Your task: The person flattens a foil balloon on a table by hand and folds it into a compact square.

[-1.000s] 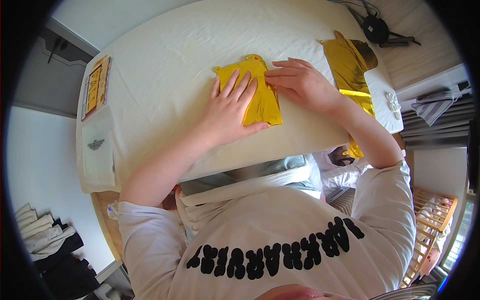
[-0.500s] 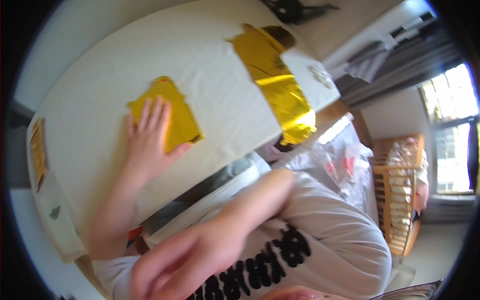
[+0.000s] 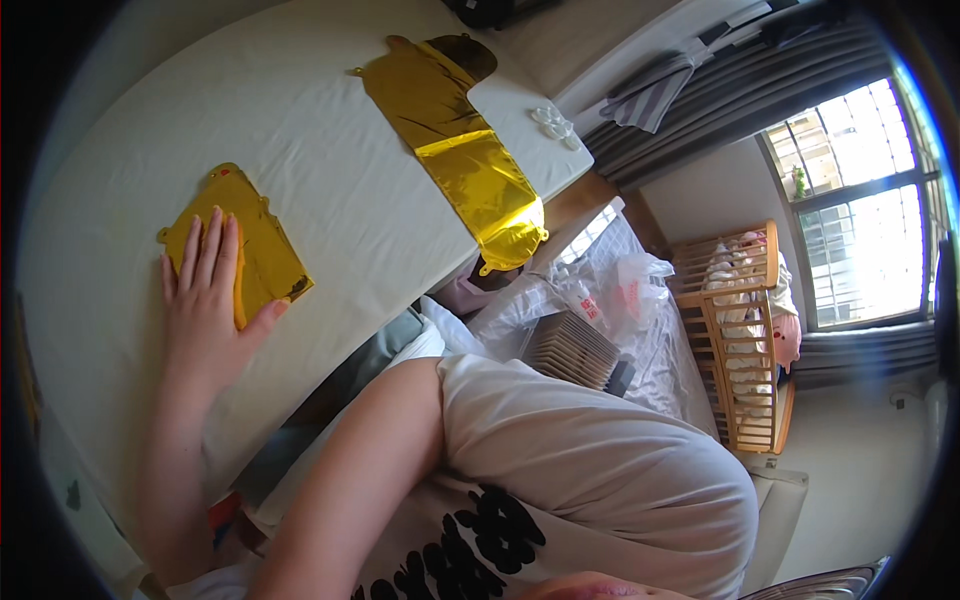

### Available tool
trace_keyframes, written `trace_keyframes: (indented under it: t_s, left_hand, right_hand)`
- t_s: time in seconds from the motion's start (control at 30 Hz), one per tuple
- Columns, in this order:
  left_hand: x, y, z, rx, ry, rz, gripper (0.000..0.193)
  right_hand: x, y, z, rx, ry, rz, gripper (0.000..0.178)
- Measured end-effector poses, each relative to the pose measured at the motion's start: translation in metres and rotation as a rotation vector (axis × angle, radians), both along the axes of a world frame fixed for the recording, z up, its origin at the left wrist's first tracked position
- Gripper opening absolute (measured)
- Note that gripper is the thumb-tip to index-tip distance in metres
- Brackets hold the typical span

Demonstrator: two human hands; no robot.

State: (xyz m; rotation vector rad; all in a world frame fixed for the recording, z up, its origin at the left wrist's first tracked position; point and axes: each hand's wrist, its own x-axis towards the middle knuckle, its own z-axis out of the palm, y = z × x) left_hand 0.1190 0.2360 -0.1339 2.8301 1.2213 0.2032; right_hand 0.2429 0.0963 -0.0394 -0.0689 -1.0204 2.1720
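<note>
My left hand (image 3: 205,315) lies palm down, fingers stretched out, on a folded gold foil balloon (image 3: 262,265). That balloon is flat, with small tabs along its edges and a red spot near its far tip. The hand covers part of its near left side. Further right on the white-covered table (image 3: 330,140), a longer flat gold foil balloon (image 3: 465,180) is spread out, its near end reaching the table edge. My right arm is bent across the lower part of the view, and its hand is out of sight past the bottom edge.
Small white items (image 3: 553,127) lie near the table's right corner. Beyond the edge are clear plastic wrapping (image 3: 655,350), a grey ridged block (image 3: 572,350) and a wooden-railed crib (image 3: 700,290) with a pink soft toy (image 3: 785,340). A window (image 3: 850,200) is at far right.
The view has swung right, so the table and balloons sit further left. My right hand, blurred before, has gone out of view at the bottom. The left hand stays flat on the folded balloon.
</note>
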Motion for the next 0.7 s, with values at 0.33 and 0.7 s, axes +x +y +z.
trace_keyframes:
  t_s: [0.33, 0.7]
  left_hand:
    - [0.002, -0.001, -0.002, 0.013, 0.019, -0.003, 0.097]
    - [0.002, -0.001, -0.002, 0.016, 0.017, -0.006, 0.097]
  right_hand:
    - [-0.012, 0.011, 0.003, 0.163, 0.046, -0.112, 0.021]
    - [-0.021, 0.014, 0.008, 0.341, 0.117, -0.212, 0.020]
